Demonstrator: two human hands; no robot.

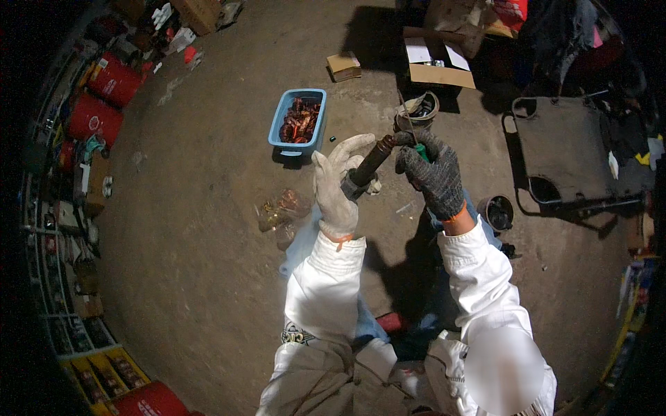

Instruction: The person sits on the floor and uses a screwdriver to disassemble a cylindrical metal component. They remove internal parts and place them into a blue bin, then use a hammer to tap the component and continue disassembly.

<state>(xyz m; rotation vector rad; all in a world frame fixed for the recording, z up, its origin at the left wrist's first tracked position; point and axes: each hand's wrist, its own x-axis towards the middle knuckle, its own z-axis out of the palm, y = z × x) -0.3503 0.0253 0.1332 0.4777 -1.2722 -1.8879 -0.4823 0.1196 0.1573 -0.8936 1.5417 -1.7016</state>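
Note:
My left hand (pixel 337 184), in a pale work glove, holds a dark, greasy metal part (pixel 371 165) with a thick hex collar and a stepped, rusty tip. The part tilts up to the right; its lower end is partly hidden by the glove. My right hand (pixel 437 173), in a dark grey knit glove, grips a green-handled screwdriver (pixel 420 150). Its thin shaft points up and away. The right fingertips are close to the part's tip; I cannot tell whether they touch it. Beyond my left hand stands a blue plastic tub (pixel 277 119) of reddish-brown oily parts.
Clear plastic bags (pixel 281 208) of parts lie by my left knee. A bucket (pixel 424 111), an open carton (pixel 444 75) and a small box (pixel 344 67) stand ahead. To the right are a black round container (pixel 498 213) and a low framed cot (pixel 576 149). Shelves and red drums (pixel 97 116) line the left.

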